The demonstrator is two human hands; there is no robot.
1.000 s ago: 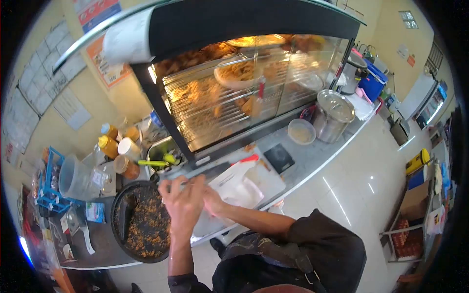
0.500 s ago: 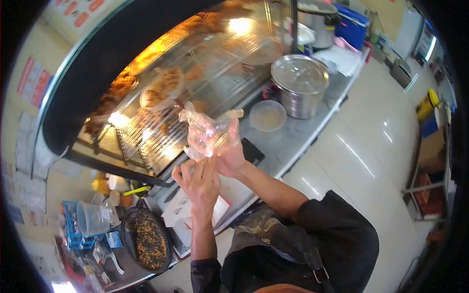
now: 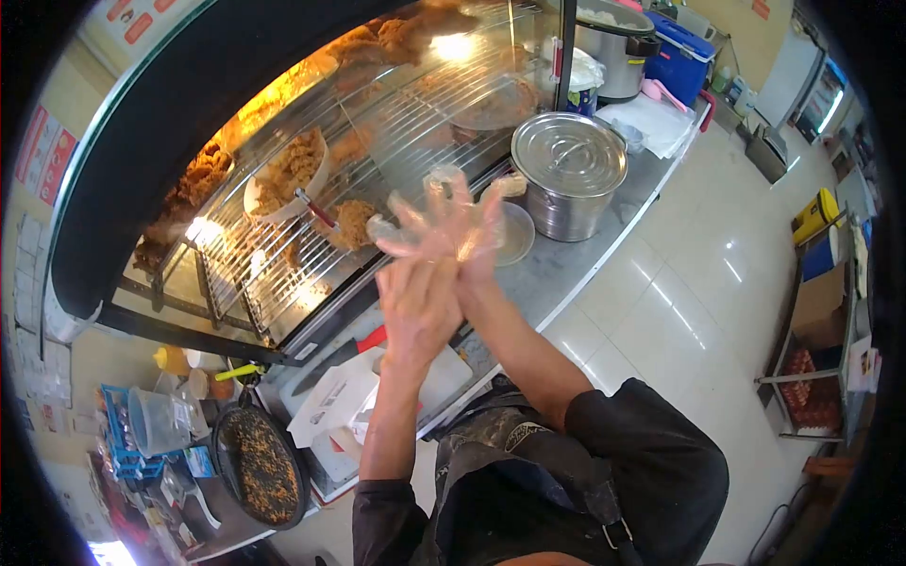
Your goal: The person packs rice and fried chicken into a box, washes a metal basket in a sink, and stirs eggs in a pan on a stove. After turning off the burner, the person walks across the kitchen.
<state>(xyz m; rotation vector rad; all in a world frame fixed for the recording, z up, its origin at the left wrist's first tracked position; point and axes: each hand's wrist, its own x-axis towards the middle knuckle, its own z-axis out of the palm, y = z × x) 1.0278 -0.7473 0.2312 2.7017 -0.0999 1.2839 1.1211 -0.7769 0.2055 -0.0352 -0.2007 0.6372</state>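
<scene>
A thin clear plastic glove (image 3: 458, 247) covers my right hand (image 3: 444, 219), whose fingers are spread wide in front of the display case. My left hand (image 3: 417, 307) is bare, its fingers closed on the glove's cuff at the right wrist. Beyond the hands, inside the case, a piece of fried chicken (image 3: 353, 224) lies on the wire rack (image 3: 387, 118). A white bowl (image 3: 319, 181) of fried pieces sits beside it, with a red-handled utensil (image 3: 316, 208) at its edge. Under my left forearm are a white paper box (image 3: 332, 401) and a red-handled knife (image 3: 370, 341).
A lidded steel pot (image 3: 569, 179) and a round plastic tub (image 3: 515, 236) stand on the counter to the right. Farther back are a rice cooker (image 3: 612, 61) and a blue cooler (image 3: 678, 58). At lower left lies a black pan (image 3: 294, 472) with crumbs.
The right hand's fingers have spread inside the glove, which now sits closer to them. My left hand has moved slightly right and up, still at the cuff. The view has shifted a little.
</scene>
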